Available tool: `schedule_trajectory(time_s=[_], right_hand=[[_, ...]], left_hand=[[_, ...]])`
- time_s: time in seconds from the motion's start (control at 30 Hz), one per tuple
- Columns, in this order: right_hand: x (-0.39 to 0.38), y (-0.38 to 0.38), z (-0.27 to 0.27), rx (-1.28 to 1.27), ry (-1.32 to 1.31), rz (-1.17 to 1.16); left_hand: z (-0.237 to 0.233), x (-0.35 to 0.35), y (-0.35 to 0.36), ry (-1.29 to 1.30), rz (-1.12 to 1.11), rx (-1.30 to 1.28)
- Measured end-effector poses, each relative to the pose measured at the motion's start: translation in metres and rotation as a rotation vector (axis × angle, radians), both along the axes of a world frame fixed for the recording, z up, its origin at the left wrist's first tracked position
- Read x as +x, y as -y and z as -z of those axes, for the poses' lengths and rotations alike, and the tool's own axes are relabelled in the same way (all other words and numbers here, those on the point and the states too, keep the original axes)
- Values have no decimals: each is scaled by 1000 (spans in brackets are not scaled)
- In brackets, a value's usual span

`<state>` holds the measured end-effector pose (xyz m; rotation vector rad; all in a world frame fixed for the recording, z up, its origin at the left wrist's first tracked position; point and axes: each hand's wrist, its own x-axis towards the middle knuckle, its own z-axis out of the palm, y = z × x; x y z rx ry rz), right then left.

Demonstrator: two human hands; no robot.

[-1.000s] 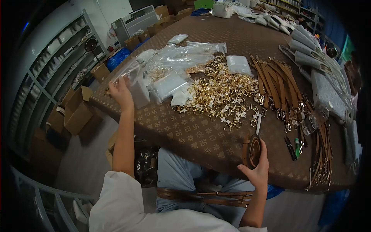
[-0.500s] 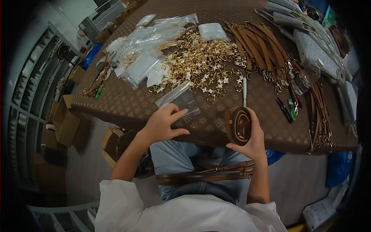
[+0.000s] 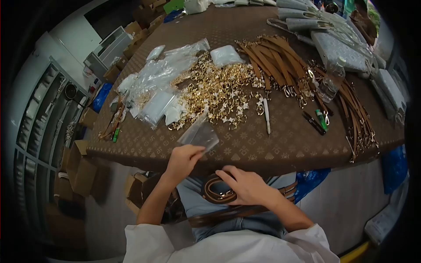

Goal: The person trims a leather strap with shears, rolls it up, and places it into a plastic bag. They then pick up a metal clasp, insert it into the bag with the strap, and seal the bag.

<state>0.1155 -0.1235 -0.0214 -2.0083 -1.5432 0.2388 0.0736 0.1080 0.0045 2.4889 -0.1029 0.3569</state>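
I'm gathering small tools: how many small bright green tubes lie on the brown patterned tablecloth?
2. One small bright green tube lies at the left, beside thin brown straps; the other at the right, beside a slim black tool. Others may be hidden.

Relative to the heap of shiny gold-toned metal clasps (image 3: 219,94), the plastic bags (image 3: 160,70) to its left look clear, glossy and crinkled; the tan straps (image 3: 278,61) to its right look smooth, leather-like and fairly matt. Beneath it lies a brown patterned cloth (image 3: 144,140), mostly matt. Nearer the person, the coiled strap (image 3: 219,190) looks smooth, with a soft sheen.
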Motion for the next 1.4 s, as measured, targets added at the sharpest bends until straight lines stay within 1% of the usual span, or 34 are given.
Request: schedule_trajectory(time_s=[0.03,0.1,0.17,0.23,0.33,0.4,0.43,0.47,0.5,0.53,0.57,0.63,0.67,0.7,0.73,0.77,0.8,0.83,0.87,0.9,0.93,0.97,1.03,1.1,1.13,1.2,1.23,1.3,1.33,1.37,1.4], right_hand=[[0,-5,-1,5,28,4],[2,-12,0,-13,80,10],[5,-18,5,35,181,68],[5,-16,6,-10,181,103],[6,-14,10,-36,218,144],[3,-16,8,-146,181,150],[2,-20,7,-148,176,149],[0,-24,5,-206,222,161],[-1,-26,5,-264,269,173],[-3,-29,8,-265,266,169],[-5,-32,13,-250,317,199],[-5,-32,15,-234,372,220],[1,-26,12,-134,196,166],[6,-21,10,-33,21,116],[7,-14,10,-28,30,118],[6,-5,13,201,-130,155],[3,2,15,431,-293,195],[-2,9,12,482,-350,288],[-7,13,10,476,-358,304],[-12,17,6,363,-290,473],[-15,19,4,245,-214,635],[-16,21,2,192,-136,669],[-21,18,0,161,-125,700],[-25,12,-2,138,-111,727],[-26,9,-3,149,-117,707],[-26,5,0,151,-111,668],[-25,4,2,164,-97,663],[-21,3,4,239,-43,705],[-20,4,-5,198,-146,748],[-18,6,-7,207,-137,747],[-16,10,-8,220,-140,760]], left_hand=[[3,4,6,-34,-4,-2],[12,11,18,-65,-17,-263],[17,20,17,-175,-9,-299],[13,30,17,-329,0,-392],[14,35,11,-400,56,-420],[20,36,10,-382,44,-448],[23,35,10,-360,29,-475],[23,33,13,-367,26,-479],[22,31,18,-170,-6,-339],[17,29,21,27,-36,-195],[8,31,19,25,-38,-193],[-11,37,13,403,-171,29],[-13,37,11,433,-96,154],[-12,35,12,443,-101,158],[-9,29,16,405,-63,150],[-6,26,21,366,-16,143],[-2,21,26,387,-14,108],[0,16,31,379,0,104],[1,10,38,351,-17,7],[2,5,45,324,-39,-92],[3,2,53,320,-35,-105],[3,1,60,324,-25,-121],[2,-1,72,336,-14,-136],[2,-3,84,465,154,121],[1,-5,90,475,151,124],[-2,-13,98,416,226,246],[-1,-17,98,431,222,256],[4,-28,99,430,107,115],[6,-39,96,391,-10,11],[11,-51,87,402,-9,15],[18,-61,75,257,-179,-243]])
